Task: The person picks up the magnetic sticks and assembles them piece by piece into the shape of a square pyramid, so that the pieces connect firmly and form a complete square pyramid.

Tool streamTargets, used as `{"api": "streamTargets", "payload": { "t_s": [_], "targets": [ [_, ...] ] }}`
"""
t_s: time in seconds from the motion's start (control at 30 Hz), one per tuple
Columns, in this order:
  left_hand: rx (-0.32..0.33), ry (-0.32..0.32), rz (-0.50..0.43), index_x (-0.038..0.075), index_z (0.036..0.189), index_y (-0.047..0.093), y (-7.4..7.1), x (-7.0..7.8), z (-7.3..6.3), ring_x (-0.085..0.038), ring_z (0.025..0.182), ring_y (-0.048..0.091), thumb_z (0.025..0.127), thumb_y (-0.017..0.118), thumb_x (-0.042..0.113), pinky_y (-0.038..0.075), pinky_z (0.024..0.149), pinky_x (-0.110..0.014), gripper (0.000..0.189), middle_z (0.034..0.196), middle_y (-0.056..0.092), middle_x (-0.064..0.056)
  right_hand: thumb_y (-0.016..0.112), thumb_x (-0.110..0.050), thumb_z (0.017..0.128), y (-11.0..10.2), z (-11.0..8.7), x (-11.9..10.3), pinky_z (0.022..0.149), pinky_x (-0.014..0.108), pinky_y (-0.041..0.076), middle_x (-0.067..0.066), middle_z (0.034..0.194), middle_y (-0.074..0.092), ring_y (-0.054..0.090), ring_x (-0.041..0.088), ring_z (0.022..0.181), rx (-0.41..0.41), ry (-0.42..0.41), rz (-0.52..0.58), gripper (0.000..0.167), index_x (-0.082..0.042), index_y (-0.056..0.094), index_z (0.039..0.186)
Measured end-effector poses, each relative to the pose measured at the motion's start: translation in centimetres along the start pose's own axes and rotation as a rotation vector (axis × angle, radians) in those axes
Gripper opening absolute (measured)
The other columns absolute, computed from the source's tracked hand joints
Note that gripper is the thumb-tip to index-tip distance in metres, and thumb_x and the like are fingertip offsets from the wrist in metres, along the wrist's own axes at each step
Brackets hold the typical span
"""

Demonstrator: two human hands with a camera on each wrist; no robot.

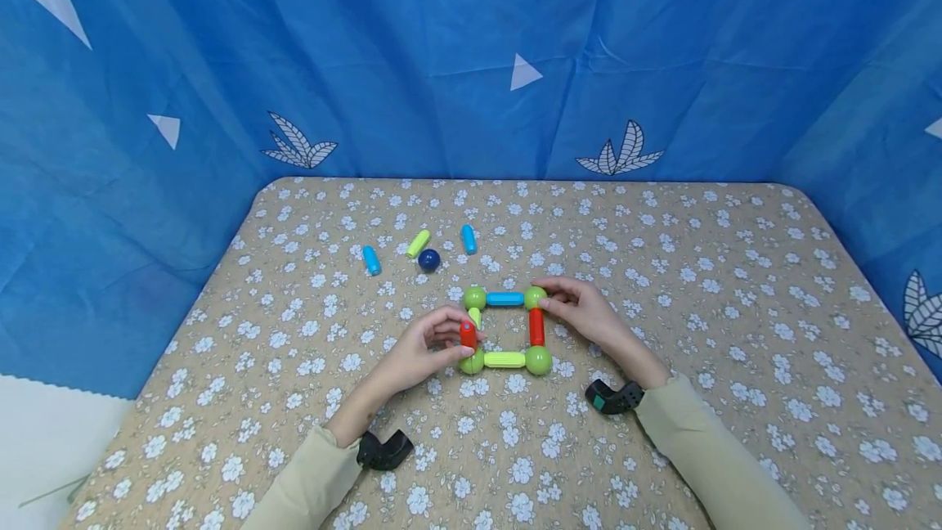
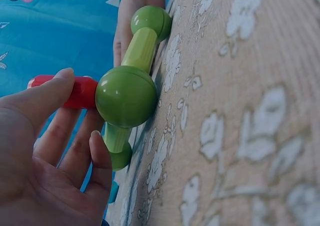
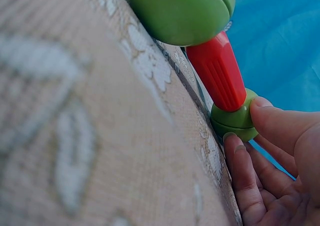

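A square of rods and green balls lies on the table, with a blue rod (image 1: 504, 298) at the back, a red rod (image 1: 536, 327) on the right and yellow-green rods at front (image 1: 504, 360) and left. My left hand (image 1: 421, 350) pinches another red rod (image 2: 82, 91), which stands upright on the near-left green ball (image 2: 126, 96). At the far-right corner, my right hand (image 1: 586, 313) holds a green ball (image 3: 235, 118) between thumb and fingers. The left rod is partly hidden behind the left hand in the head view.
Behind the square lie two loose blue rods (image 1: 371, 260) (image 1: 468, 239), a yellow-green rod (image 1: 418, 243) and a dark blue ball (image 1: 429, 260). A flowered cloth (image 1: 736, 309) covers the table. Blue curtains (image 1: 441, 64) hang along its back and sides.
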State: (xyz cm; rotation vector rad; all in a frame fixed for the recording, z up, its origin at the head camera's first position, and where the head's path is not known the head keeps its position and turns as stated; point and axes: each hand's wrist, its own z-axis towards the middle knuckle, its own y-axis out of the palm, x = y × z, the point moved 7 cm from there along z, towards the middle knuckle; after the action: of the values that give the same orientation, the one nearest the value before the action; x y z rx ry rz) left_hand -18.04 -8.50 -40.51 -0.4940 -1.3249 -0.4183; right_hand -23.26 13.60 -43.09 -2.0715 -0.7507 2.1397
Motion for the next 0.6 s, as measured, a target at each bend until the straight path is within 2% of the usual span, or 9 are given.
{"api": "streamTargets", "payload": {
  "t_s": [0.27,0.47,0.6],
  "targets": [
    [0.008,-0.017,0.019,-0.01,0.108,0.053,0.3,2.2,-0.2,-0.031,0.093,0.061,0.081,0.063,-0.015,0.05,0.081,-0.04,0.029,0.104,0.063,-0.026,0.061,-0.013,0.092,0.0,0.0,0.0,0.062,0.028,0.045,0.007,0.094,0.062,0.055,0.023,0.078,-0.005,-0.007,0.005,0.031,-0.005,0.061,0.122],
    [0.006,-0.011,0.018,-0.01,0.109,0.054,0.3,2.4,-0.2,-0.03,0.093,0.061,0.081,0.064,-0.013,0.049,0.082,-0.043,0.03,0.104,0.063,-0.025,0.061,-0.013,0.092,0.0,0.1,0.1,0.063,0.029,0.044,0.007,0.095,0.062,0.055,0.02,0.079,-0.008,-0.008,-0.011,0.033,-0.002,0.06,0.123],
    [0.042,-0.002,0.036,-0.013,0.111,0.053,-0.4,2.8,0.1,-0.03,0.097,0.059,0.084,0.061,-0.011,0.047,0.087,-0.043,0.028,0.107,0.062,-0.024,0.06,-0.008,0.093,0.0,0.2,0.2,0.062,0.029,0.044,0.011,0.097,0.062,0.055,0.023,0.08,-0.007,-0.01,-0.015,0.032,0.002,0.059,0.123]
  ]
}}
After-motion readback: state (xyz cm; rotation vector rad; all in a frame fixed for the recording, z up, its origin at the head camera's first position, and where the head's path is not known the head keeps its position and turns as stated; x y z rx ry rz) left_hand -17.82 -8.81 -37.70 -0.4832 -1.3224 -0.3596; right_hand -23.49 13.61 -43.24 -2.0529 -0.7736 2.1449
